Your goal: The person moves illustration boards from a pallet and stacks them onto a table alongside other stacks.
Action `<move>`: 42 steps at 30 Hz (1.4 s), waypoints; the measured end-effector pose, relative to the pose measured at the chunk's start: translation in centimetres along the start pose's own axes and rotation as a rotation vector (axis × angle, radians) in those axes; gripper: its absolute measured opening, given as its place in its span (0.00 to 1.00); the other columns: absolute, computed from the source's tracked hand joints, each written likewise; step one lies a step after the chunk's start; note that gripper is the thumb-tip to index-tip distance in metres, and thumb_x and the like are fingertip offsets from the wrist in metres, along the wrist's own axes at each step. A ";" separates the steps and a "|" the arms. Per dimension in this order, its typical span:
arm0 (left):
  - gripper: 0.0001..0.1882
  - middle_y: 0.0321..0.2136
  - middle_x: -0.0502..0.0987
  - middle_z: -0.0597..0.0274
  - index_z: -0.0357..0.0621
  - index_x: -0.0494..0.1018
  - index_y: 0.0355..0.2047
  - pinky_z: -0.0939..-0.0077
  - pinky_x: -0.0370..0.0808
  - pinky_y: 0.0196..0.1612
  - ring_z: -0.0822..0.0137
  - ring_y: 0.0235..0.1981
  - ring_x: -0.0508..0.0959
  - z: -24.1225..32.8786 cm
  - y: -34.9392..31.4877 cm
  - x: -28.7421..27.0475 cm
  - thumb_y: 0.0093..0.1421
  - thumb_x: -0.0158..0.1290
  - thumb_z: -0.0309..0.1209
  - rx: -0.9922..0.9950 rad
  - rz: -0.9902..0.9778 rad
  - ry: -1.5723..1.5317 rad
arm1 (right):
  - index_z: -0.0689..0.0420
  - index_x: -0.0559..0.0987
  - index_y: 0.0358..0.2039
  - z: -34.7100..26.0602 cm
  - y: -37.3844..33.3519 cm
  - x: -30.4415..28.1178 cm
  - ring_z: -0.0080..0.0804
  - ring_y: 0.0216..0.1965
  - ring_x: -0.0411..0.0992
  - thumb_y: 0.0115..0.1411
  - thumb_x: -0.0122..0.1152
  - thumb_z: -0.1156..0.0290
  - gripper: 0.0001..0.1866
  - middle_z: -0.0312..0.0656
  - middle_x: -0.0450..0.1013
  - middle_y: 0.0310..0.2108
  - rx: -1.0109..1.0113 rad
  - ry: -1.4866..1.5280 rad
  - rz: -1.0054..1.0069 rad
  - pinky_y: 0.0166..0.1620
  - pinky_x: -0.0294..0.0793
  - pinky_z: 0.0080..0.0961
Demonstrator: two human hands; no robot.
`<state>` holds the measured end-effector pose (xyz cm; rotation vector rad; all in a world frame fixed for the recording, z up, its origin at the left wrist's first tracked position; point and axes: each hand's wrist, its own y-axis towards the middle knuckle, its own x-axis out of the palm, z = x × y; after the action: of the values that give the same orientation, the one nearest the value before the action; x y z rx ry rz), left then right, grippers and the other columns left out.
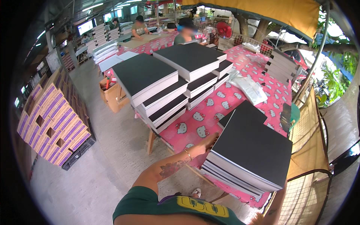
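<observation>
At the near right of the table (235,98), a tall stack of black-topped, white-edged sheets (255,144) lies in slightly uneven layers. Pressed to its left side is my left hand (210,143), fingers bent against the edge and partly hidden by it. My right forearm (276,204) reaches up to the stack's near right corner; the hand itself is hidden behind the stack. Another black-topped piece (256,111) shows just beyond the stack. Farther left, more black-topped stacks (148,75) stand in piles close together.
Clear plastic packs (252,90) lie mid-table. White-edged stacks (280,67) stand at the far right. On the floor at left are cartons (56,120) on a black pallet (79,152) and an open cardboard box (114,98). Two people work at the table's far end, near a red fan (224,30).
</observation>
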<state>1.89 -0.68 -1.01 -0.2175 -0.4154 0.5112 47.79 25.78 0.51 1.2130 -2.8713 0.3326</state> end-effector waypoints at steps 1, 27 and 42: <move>0.28 0.41 0.75 0.62 0.46 0.72 0.48 0.74 0.71 0.39 0.70 0.40 0.74 0.1 -1.3 0.7 0.67 0.37 0.55 -0.099 0.082 -0.002 | 0.63 0.75 0.50 -0.5 -0.2 -1.9 0.30 0.40 0.75 0.68 0.47 0.53 0.25 0.42 0.75 0.39 -0.058 -0.065 0.024 0.41 0.76 0.25; 0.20 0.32 0.80 0.56 0.39 0.77 0.40 0.68 0.74 0.35 0.65 0.33 0.80 -42.1 -79.9 -26.6 0.60 0.51 0.44 -0.170 1.589 -0.371 | 0.57 0.69 0.51 37.0 -15.1 65.0 0.38 0.43 0.68 0.60 0.59 0.60 0.22 0.43 0.63 0.44 0.784 -0.319 -0.181 0.46 0.68 0.41; 0.18 0.29 0.77 0.53 0.40 0.71 0.42 0.60 0.71 0.30 0.59 0.28 0.80 -54.2 -106.5 -24.2 0.58 0.51 0.40 -0.391 2.125 -1.278 | 0.55 0.71 0.45 50.0 -33.5 120.5 0.38 0.36 0.69 0.60 0.55 0.65 0.14 0.42 0.69 0.36 0.858 -0.670 -0.895 0.42 0.69 0.41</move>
<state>51.94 -109.16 -25.23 -0.6859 -1.4981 2.7309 -9.05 -92.11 -31.24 3.0166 -2.1283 1.3745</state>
